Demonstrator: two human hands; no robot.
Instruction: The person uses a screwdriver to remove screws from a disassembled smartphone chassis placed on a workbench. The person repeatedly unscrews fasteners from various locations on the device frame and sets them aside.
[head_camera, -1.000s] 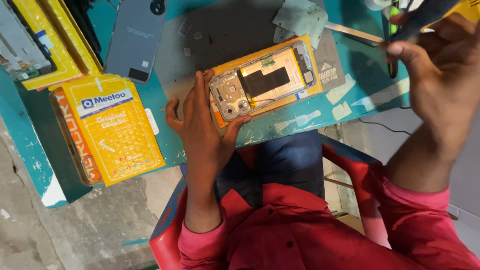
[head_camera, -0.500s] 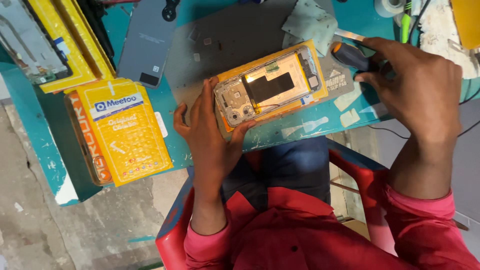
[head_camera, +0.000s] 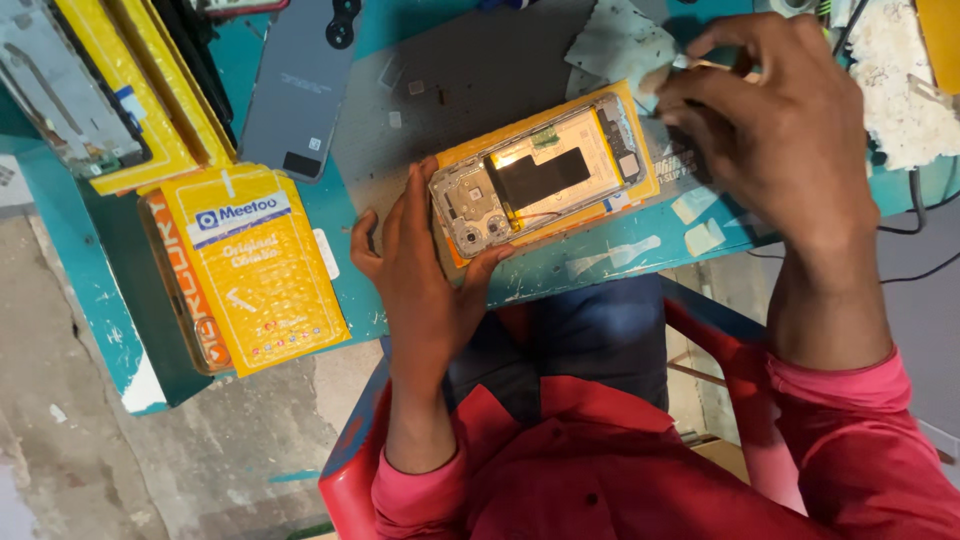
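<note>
An opened phone with its back off lies on a yellow pad on the dark work mat; its battery, camera block and boards are exposed. My left hand rests flat at the phone's near-left end, fingers pressing its edge. At the phone's right end hovers my right hand, its fingers closed around a thin dark tool, probably a screwdriver, that is mostly hidden by the hand.
A grey phone back cover lies at the upper left. Yellow packages overhang the teal table's front edge, with more yellow boxes behind. White foam and cables sit at the right. A red chair is below.
My right hand has come down from the far right to the phone's right end with the tool. The left hand has stayed on the phone.
</note>
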